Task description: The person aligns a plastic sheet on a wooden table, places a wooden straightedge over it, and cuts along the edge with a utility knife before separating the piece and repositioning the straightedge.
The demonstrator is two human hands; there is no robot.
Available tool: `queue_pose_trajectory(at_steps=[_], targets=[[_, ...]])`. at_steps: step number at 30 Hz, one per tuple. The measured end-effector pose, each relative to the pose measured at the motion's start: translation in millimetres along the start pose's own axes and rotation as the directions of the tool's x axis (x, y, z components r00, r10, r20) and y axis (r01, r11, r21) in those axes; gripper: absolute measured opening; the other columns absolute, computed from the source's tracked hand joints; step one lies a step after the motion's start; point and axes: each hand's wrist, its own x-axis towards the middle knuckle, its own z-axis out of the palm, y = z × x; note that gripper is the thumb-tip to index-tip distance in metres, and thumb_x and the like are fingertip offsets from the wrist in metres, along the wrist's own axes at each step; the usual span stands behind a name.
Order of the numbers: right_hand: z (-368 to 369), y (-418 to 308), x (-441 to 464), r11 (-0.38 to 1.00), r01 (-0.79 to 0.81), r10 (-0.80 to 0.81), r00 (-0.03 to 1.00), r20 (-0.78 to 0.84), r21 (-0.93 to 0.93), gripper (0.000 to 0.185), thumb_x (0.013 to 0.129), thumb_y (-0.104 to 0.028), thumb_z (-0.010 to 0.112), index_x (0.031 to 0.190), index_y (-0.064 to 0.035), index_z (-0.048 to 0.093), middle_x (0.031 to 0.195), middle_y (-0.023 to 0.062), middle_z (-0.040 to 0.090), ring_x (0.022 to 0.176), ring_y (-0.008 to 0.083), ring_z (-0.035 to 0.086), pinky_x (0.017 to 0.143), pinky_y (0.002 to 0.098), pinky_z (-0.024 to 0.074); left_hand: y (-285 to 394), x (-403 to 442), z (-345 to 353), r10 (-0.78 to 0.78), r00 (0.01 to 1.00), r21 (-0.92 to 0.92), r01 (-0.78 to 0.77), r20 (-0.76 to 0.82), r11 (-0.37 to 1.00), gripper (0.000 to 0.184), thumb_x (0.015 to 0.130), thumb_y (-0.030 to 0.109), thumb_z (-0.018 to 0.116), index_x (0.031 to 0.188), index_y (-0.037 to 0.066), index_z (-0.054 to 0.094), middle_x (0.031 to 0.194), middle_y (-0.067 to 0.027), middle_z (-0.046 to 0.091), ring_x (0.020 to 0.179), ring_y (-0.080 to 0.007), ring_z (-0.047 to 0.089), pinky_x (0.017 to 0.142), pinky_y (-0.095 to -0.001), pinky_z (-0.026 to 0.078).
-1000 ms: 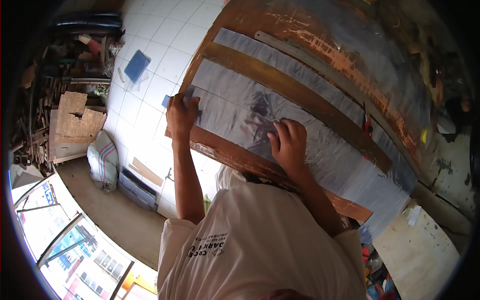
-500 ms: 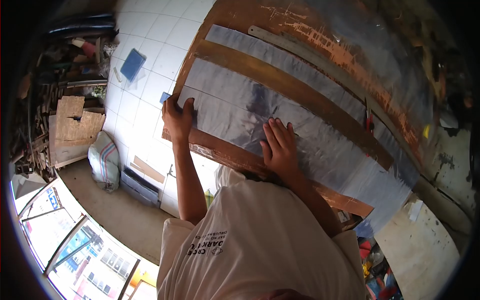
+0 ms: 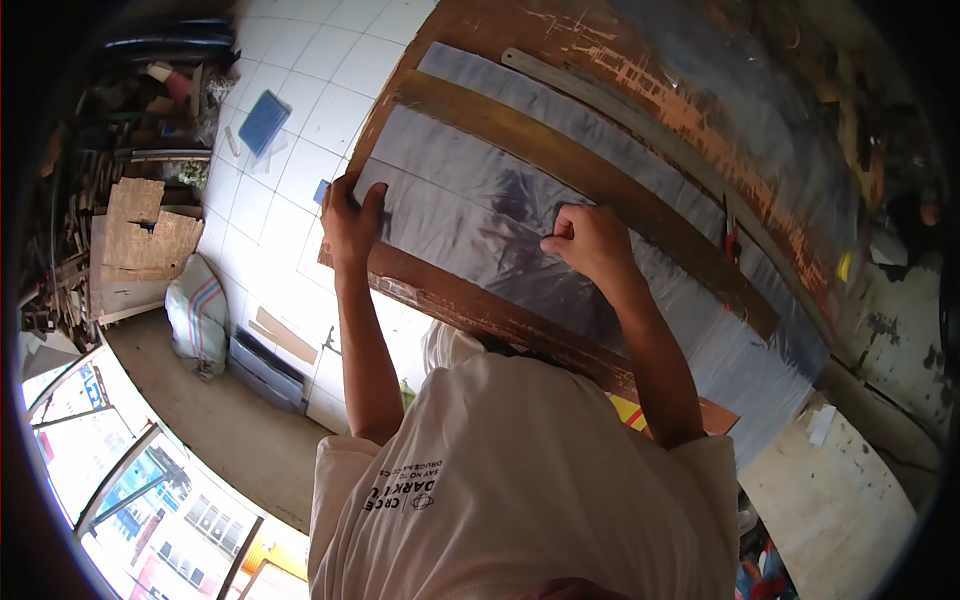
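Observation:
A greyish, shiny plastic sheet (image 3: 450,190) lies over the brown wooden board (image 3: 480,295), wrinkled and dark near its middle. At the board's left edge is my left hand (image 3: 352,225), its fingers curled over the edge and its thumb apart on top. My right hand (image 3: 595,240) is closed in a pinch just above the sheet, at the wrinkles; a fold of the film seems to be between thumb and finger. Beyond it a brownish flat strip (image 3: 560,170) lies lengthwise across the sheet. Scissors with red handles (image 3: 733,245) rest near the strip's right end.
A long metal ruler (image 3: 610,105) lies along the sheet's far side. On the tiled floor (image 3: 300,100) at left is a blue flat object (image 3: 265,122). Wood scraps (image 3: 140,230), a white sack (image 3: 197,315) and a dark box (image 3: 267,370) stand further left.
My right hand has lifted from lying flat on the sheet, moved slightly right and away from me, and closed into a pinch. My left hand stays at the board's edge.

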Motion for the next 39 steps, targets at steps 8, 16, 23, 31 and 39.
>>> queue_pose_trajectory(at_steps=[8,16,23,31,39], targets=[[-11,-1,18,0.996,-0.093,0.092,0.974,0.209,-0.008,0.036,0.067,-0.028,0.092,0.073,0.0001,0.069,0.070,0.0178,0.069,0.070,0.0335,0.071,0.065,0.0426,0.0538,1,4,-1,-0.081,0.994,-0.026,0.083,0.067,0.996,0.044,0.080,0.028,0.083,0.112,0.002,0.069,0.096,-0.0141,0.068,0.082,-0.0280,0.063,0.077,-0.0393,0.051],[2,-1,15,0.998,-0.065,0.066,0.994,0.090,-0.016,0.034,0.064,-0.020,0.091,0.068,-0.0006,0.064,0.062,0.0157,0.064,0.058,0.0279,0.065,0.059,0.0378,0.0487,1,5,2,-0.160,0.982,-0.045,0.165,0.101,0.985,0.043,0.079,0.027,0.084,0.112,0.003,0.069,0.097,-0.0124,0.068,0.082,-0.0253,0.063,0.077,-0.0376,0.051],[-13,22,7,0.978,0.104,-0.140,0.970,0.196,0.183,0.033,0.069,-0.018,0.090,0.069,-0.0002,0.062,0.063,0.0147,0.064,0.058,0.0279,0.064,0.058,0.0379,0.0484,-10,10,0,-0.171,0.976,-0.077,0.182,0.133,0.980,0.048,0.079,0.031,0.086,0.114,0.002,0.069,0.090,-0.0110,0.070,0.075,-0.0201,0.063,0.071,-0.0353,0.052],[-17,25,-2,0.996,0.087,-0.081,0.979,0.185,-0.021,0.030,0.073,-0.014,0.087,0.070,0.0016,0.062,0.066,0.0200,0.064,0.063,0.0334,0.066,0.060,0.0405,0.0480,0,10,-3,-0.210,0.965,-0.063,0.222,0.154,0.973,0.048,0.079,0.029,0.086,0.113,0.001,0.069,0.091,-0.0102,0.070,0.076,-0.0184,0.063,0.072,-0.0338,0.052],[-12,12,5,0.999,0.008,-0.003,0.990,0.142,-0.039,0.030,0.067,-0.011,0.089,0.069,0.0022,0.062,0.070,0.0200,0.066,0.066,0.0339,0.068,0.062,0.0417,0.0503,11,12,-6,-0.241,0.949,-0.137,0.271,0.201,0.953,0.044,0.080,0.026,0.085,0.111,0.000,0.067,0.091,-0.0101,0.070,0.076,-0.0176,0.064,0.071,-0.0338,0.052]])
